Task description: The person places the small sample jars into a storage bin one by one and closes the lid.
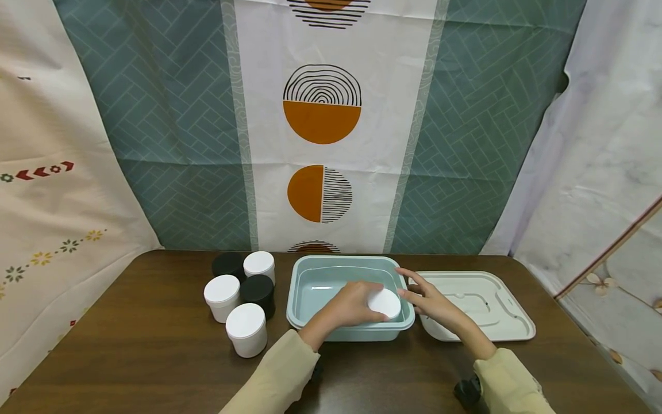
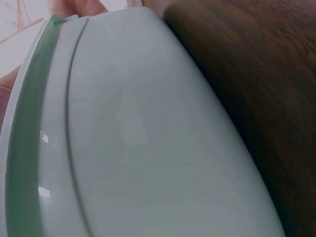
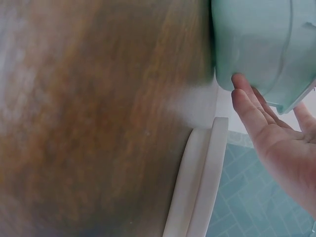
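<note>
My left hand grips a round white jar at the right front part of a light blue plastic bin. The thumb and fingers lie around the jar's sides, and its flat white top faces up. My right hand is at the bin's right rim with its fingers extended and loosely spread. In the right wrist view, the fingertips of that hand reach up to the bin's outer wall. The bin's outer side fills most of the left wrist view, where the jar is hidden.
Left of the bin stand several jars: a front white one, white ones behind it, and two black ones. An off-white lid lies on the brown table at right. A patterned curtain hangs behind.
</note>
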Motion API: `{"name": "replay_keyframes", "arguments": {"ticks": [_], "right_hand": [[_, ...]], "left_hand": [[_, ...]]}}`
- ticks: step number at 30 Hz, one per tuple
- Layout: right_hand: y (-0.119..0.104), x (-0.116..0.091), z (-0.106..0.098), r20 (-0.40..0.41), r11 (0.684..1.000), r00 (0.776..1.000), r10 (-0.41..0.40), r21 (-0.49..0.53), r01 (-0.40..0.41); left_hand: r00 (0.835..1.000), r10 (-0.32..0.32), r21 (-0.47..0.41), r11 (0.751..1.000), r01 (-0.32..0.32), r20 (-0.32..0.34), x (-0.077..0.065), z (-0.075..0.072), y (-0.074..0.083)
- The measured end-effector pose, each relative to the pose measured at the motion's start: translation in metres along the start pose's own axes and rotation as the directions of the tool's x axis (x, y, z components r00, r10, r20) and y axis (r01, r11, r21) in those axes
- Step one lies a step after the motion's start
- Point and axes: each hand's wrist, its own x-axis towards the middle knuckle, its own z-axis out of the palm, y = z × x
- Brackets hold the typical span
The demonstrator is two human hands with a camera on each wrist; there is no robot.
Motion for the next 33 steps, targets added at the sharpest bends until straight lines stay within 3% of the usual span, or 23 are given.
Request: {"name": "replay_keyframes", "arguments": {"ticks": [12,17,26,33], "right_hand": [[0.0,-0.002,-0.001,0.004,1.0,1.0,0.021,0.017,-0.021],[0.0,-0.004,-0.001,0.001,1.0,1.0,0.02,0.017,-0.02],[-0.001,-0.003,-0.001,-0.019,0.999,0.999,0.039,0.006,-0.039],[-0.003,-0.001,0.001,-0.023,0.999,0.999,0.046,-0.003,-0.046]], "left_hand": [[0.997,-0.039,-0.032,0.999,0.041,0.062,-0.003,-0.002,0.004],[0.995,-0.069,-0.006,0.998,0.069,0.07,-0.014,-0.013,0.006],[0.997,-0.072,-0.037,0.997,0.072,-0.021,-0.048,-0.052,0.003],[0.984,-0.08,-0.058,0.996,0.072,-0.159,-0.077,-0.08,-0.009]]}}
